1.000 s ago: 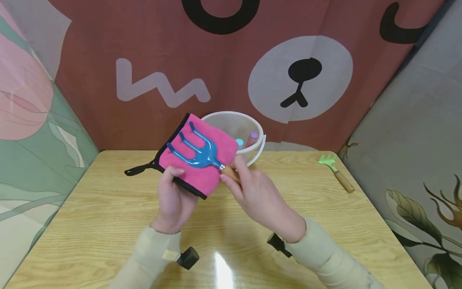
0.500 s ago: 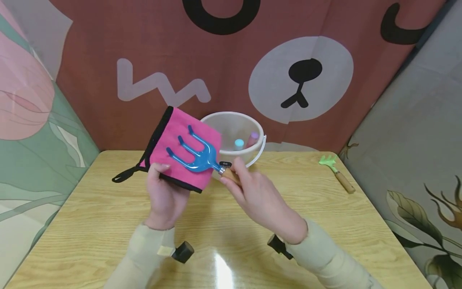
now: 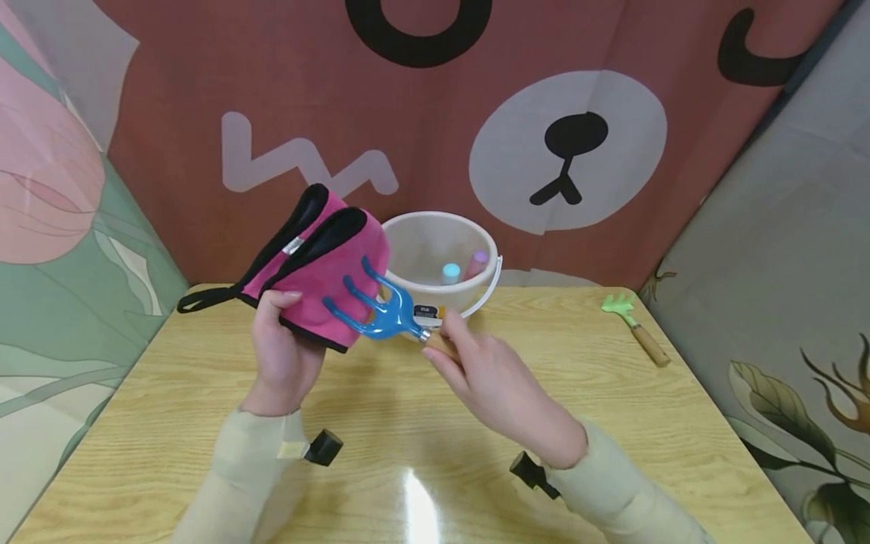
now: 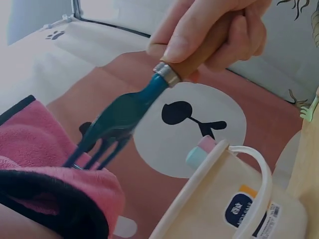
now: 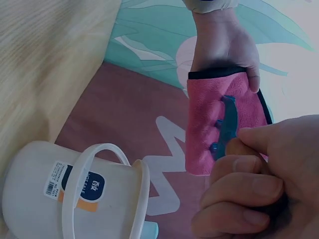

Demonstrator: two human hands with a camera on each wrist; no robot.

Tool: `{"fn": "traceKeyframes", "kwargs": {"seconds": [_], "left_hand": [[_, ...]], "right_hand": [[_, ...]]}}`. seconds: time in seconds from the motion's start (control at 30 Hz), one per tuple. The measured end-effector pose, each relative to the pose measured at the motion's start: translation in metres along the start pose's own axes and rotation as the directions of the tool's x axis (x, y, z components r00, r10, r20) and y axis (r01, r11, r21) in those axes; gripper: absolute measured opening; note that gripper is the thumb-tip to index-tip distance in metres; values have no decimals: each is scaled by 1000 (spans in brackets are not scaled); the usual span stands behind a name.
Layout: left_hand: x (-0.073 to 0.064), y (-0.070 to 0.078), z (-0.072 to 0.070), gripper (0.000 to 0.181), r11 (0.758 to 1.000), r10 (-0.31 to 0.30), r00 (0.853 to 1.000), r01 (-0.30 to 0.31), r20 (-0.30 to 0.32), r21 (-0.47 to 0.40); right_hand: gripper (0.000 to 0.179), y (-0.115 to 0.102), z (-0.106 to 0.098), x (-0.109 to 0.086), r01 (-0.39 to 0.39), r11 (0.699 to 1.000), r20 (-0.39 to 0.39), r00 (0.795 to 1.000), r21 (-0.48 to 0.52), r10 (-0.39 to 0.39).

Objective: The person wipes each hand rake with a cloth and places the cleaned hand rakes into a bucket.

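Observation:
In the head view my left hand [image 3: 284, 370] holds a folded pink cloth [image 3: 326, 283] with black edging and a black hanging loop. The thumb lies over its lower edge. My right hand [image 3: 499, 385] grips the wooden handle of a blue three-pronged hand rake [image 3: 393, 313]. Its tines overlap the right side of the cloth. From the left wrist the rake [image 4: 119, 114] points down, tines at the cloth's fold [image 4: 112, 186]. The right wrist view shows curled fingers [image 5: 244, 184] round the handle and the rake in front of the cloth [image 5: 199, 124].
Behind the hands stands a white bucket [image 3: 435, 298] with its handle hanging to the right. A blue-capped bottle [image 3: 451, 273] and a purple-capped bottle [image 3: 478, 262] are inside. A small green rake [image 3: 635, 329] lies at the right of the wooden table [image 3: 578, 393].
The left hand has moved left with the cloth, which has folded so two black-edged layers show. The rake has shifted slightly down and right; more of the bucket shows.

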State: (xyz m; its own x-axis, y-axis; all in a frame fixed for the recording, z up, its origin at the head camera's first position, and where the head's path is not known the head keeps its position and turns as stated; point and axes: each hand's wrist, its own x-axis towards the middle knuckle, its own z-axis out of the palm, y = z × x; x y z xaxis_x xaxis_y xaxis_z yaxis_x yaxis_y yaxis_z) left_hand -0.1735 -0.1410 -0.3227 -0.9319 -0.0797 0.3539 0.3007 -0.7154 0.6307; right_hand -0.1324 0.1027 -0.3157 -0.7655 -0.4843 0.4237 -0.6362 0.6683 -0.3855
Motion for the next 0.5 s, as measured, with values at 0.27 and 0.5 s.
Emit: {"fn": "traceKeyframes", "kwargs": {"seconds": [0.27,0.5], "left_hand": [[-6,-1,6,27,998,-33,999,33,12,46],[-10,-6,16,30,997,-4,999,7,45,-75]], "right_hand": [[21,2,3,-2,15,1000,-18,1000,-7,-15],[22,0,7,-2,30,999,-58,998,14,-29]]}}
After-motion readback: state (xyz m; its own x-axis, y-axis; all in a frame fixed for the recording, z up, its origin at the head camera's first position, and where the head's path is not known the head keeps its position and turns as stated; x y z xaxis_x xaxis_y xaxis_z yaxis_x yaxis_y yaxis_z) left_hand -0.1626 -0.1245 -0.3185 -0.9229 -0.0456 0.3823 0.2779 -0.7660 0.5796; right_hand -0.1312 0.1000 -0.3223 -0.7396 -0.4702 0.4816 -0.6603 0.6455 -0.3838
